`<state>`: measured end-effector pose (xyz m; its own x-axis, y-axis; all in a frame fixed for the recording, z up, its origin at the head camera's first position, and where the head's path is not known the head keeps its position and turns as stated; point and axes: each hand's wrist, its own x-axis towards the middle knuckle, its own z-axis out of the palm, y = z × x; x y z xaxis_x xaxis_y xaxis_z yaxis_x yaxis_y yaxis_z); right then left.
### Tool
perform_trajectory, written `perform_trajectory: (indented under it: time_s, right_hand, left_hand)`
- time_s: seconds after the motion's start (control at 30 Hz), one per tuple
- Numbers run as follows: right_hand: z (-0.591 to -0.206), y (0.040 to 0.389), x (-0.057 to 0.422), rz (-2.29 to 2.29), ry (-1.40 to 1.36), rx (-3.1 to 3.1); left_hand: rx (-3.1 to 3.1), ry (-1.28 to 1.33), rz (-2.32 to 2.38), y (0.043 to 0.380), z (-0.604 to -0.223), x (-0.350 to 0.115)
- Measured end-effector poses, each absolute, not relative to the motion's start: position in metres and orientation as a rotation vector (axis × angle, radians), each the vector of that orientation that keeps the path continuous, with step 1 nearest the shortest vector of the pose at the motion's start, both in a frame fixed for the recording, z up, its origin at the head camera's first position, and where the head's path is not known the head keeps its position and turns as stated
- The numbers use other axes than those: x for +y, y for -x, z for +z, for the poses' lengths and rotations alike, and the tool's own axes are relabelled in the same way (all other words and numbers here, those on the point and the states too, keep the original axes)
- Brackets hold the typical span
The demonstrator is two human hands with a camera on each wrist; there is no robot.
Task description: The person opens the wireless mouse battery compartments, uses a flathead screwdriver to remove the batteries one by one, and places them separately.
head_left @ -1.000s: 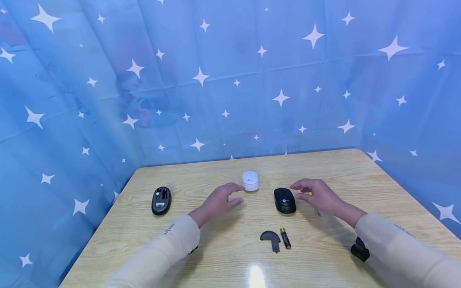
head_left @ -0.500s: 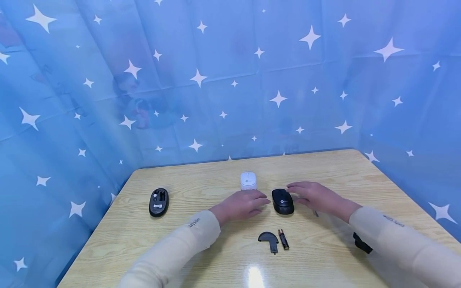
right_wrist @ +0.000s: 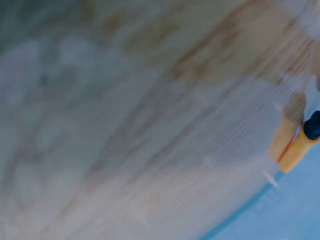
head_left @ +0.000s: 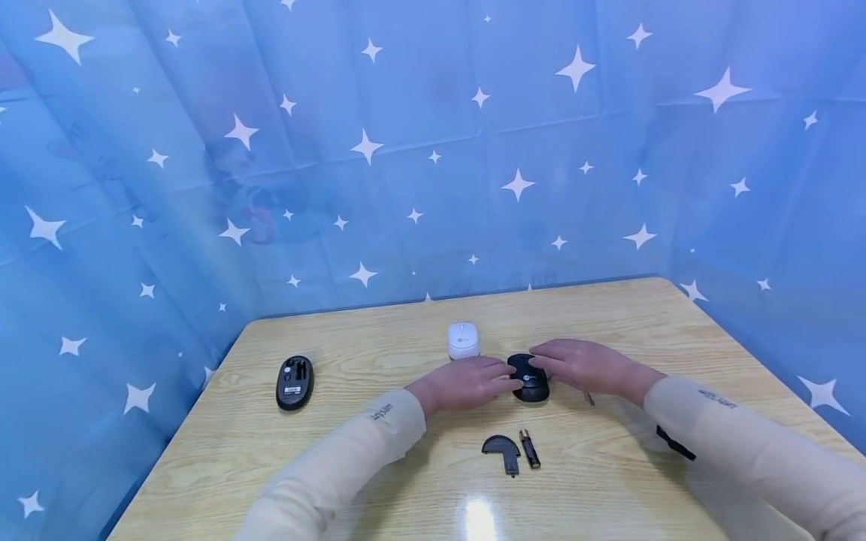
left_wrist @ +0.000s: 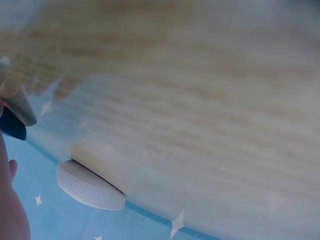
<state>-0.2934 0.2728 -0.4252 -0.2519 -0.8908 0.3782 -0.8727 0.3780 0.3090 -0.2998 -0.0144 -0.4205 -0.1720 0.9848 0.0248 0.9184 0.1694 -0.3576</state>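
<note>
A black mouse (head_left: 534,391) sits upright on the table between my two hands. My left hand (head_left: 463,384) reaches to its left side, fingers extended and overlapping its edge. From the right, my right hand (head_left: 583,366) has its fingers straight over the mouse's upper right edge. Whether the fingertips press on it cannot be told. Just behind my left hand stands a white mouse (head_left: 463,338), whose ribbed end shows in the left wrist view. Beside my right hand, a thin metal shaft (head_left: 589,399) pokes out; the right wrist view has a yellow-and-black handle (right_wrist: 298,148).
Nearer the front lie a black battery cover (head_left: 503,449) and a battery (head_left: 530,450), side by side. At the left, another black mouse (head_left: 294,383) lies upside down with its battery bay exposed. A blue star-patterned curtain (head_left: 406,180) hangs behind the wooden table (head_left: 223,466).
My left hand has moved right, from beside the white mouse to the black mouse's left side. My right hand has shifted slightly left over the black mouse's edge.
</note>
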Motion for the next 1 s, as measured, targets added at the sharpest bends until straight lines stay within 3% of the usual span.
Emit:
perform_trajectory:
  time_s: [1.0]
  right_hand:
    - [-0.43,0.306,0.276,-0.393,-1.626,-1.94]
  left_hand:
    - [-1.792,1.832,0.556,0.31,-0.428,0.007]
